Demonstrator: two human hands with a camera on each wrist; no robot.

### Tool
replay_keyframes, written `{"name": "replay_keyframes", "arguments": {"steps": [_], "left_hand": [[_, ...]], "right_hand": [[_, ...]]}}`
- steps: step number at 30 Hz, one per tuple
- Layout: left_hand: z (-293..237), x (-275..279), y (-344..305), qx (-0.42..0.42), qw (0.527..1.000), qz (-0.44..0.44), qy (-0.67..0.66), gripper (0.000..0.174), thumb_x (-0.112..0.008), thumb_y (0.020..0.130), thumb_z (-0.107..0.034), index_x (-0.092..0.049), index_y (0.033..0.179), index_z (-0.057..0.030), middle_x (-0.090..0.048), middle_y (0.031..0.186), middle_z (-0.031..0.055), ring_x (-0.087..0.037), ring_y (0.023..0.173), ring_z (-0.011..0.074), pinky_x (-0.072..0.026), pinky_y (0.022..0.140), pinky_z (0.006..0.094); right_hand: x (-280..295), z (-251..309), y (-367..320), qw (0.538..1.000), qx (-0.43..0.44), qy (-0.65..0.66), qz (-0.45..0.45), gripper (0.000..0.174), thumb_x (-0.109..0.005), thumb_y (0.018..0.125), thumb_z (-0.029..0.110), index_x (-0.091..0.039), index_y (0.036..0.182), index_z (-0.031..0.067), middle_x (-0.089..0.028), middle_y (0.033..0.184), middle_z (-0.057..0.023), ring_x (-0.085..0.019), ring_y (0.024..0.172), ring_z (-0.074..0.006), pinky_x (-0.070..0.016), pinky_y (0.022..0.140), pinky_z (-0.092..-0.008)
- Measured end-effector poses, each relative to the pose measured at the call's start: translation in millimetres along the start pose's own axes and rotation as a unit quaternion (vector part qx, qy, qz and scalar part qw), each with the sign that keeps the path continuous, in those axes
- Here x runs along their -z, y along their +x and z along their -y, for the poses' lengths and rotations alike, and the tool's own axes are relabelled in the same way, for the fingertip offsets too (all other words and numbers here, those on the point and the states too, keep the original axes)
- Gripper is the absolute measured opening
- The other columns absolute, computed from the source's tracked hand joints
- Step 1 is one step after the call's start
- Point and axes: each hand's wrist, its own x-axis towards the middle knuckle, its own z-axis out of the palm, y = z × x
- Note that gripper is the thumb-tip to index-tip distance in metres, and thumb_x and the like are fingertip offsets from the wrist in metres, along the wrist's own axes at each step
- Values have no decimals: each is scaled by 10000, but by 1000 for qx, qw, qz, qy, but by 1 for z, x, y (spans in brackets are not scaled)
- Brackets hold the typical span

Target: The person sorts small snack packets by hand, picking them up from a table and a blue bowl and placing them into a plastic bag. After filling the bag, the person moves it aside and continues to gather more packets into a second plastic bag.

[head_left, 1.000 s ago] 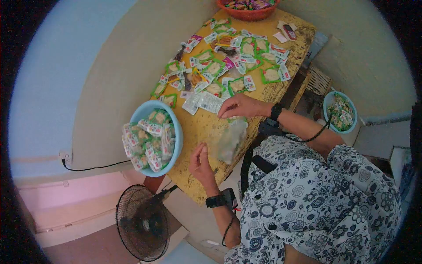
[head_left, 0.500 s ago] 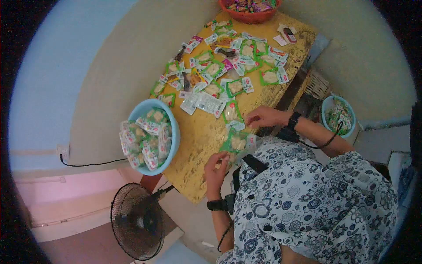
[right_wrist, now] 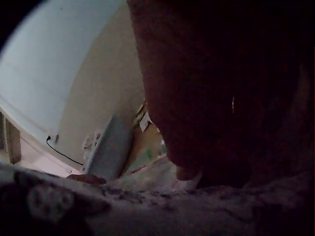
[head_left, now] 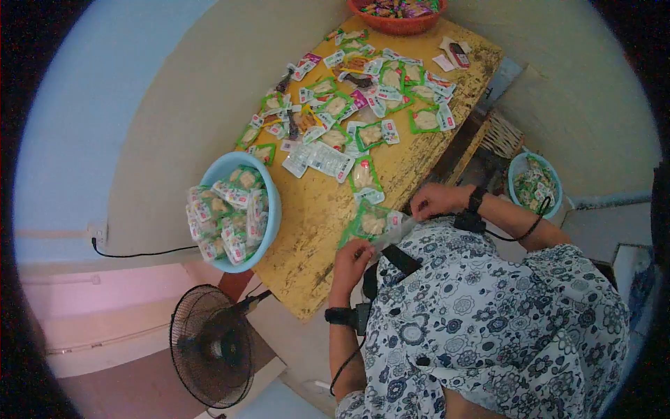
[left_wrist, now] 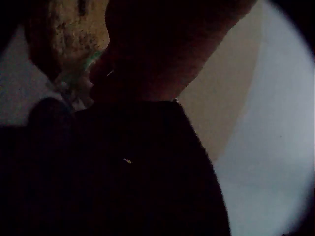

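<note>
At the near table edge, in the head view, a clear plastic bag (head_left: 385,240) lies between the hands, with a green-edged food packet (head_left: 373,222) showing at it. My left hand (head_left: 351,264) pinches the bag's near left side with curled fingers. My right hand (head_left: 438,201) is curled at the other side, close against the patterned shirt, and grips the bag's edge. The left wrist view is dark, with crinkled plastic (left_wrist: 74,83) at the fingertips. Pale plastic (right_wrist: 187,183) shows under the fingers in the right wrist view. Just beyond lies another green-edged packet (head_left: 363,174).
Many packets (head_left: 335,106) cover the far part of the yellow table (head_left: 296,269). A blue basin (head_left: 274,209) of packets stands at the left edge, a red basin (head_left: 398,26) at the far end. A fan (head_left: 213,346) stands below left, another blue basin (head_left: 513,183) right.
Both hands have come back from over the table to its near edge, close to the body. The bag has moved with them, and a green-edged packet behind it has come into sight.
</note>
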Motion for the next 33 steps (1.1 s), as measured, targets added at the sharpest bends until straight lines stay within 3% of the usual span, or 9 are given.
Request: {"name": "replay_keyframes", "arguments": {"steps": [1,4,7,10,13,19,25,31,33], "left_hand": [[-11,3,-1,0,1000,-5,-17,211,-700,881,-201,-678,972,-12,-691,948,73,-633,831,153,-517,716,310],[-50,22,-10,-53,994,-88,25,141,-700,862,-136,-670,922,-12,-647,809,63,-581,716,145,-476,674,281],[-71,54,-20,-86,978,-179,59,113,-677,880,-121,-673,923,-16,-644,797,48,-579,716,138,-470,669,273],[-97,84,-34,-43,957,-274,87,113,-678,883,-118,-673,922,-12,-637,791,44,-573,718,130,-466,670,274],[-94,96,-43,-69,948,-297,86,146,-677,902,-154,-666,900,-9,-649,830,29,-583,785,114,-469,727,269],[-64,89,-45,-55,953,-296,40,142,-666,909,-147,-667,904,-5,-647,813,22,-578,780,102,-469,728,263],[-57,96,-44,-40,953,-296,44,157,-674,897,-155,-671,924,-1,-655,837,39,-594,826,119,-478,756,282],[-82,101,-34,-53,937,-314,145,246,-719,858,-210,-676,1004,-17,-671,980,107,-630,913,238,-491,831,349],[-94,104,-20,-121,908,-302,263,282,-740,830,-223,-678,1019,-22,-661,1042,140,-615,988,295,-479,885,391]], "right_hand": [[2,1,0,1000,-1,9,-26,281,-729,804,277,-683,1000,81,-690,992,-63,-653,885,-234,-519,752,-383],[14,23,10,964,136,-77,-215,220,-699,847,278,-675,958,89,-664,924,-40,-637,876,-208,-513,737,-362],[42,93,25,955,147,-71,-248,160,-649,909,224,-661,941,68,-662,988,-56,-599,940,-204,-480,824,-338],[56,135,60,930,238,-27,-279,176,-670,881,253,-671,930,84,-646,907,-41,-624,882,-198,-508,741,-343],[57,144,90,912,282,-41,-296,170,-683,868,234,-675,925,74,-660,903,-48,-627,849,-190,-510,738,-344],[45,147,96,951,194,52,-235,134,-676,879,178,-671,932,55,-659,899,-46,-606,862,-160,-485,798,-313],[39,129,110,936,228,3,-267,168,-688,859,203,-678,940,55,-679,885,-68,-640,832,-201,-514,759,-350],[37,126,116,922,238,2,-305,175,-686,857,214,-679,936,58,-683,902,-85,-651,856,-238,-515,763,-364],[38,128,115,922,234,-5,-307,178,-681,859,218,-677,934,57,-682,901,-85,-652,859,-242,-515,765,-371]]}}
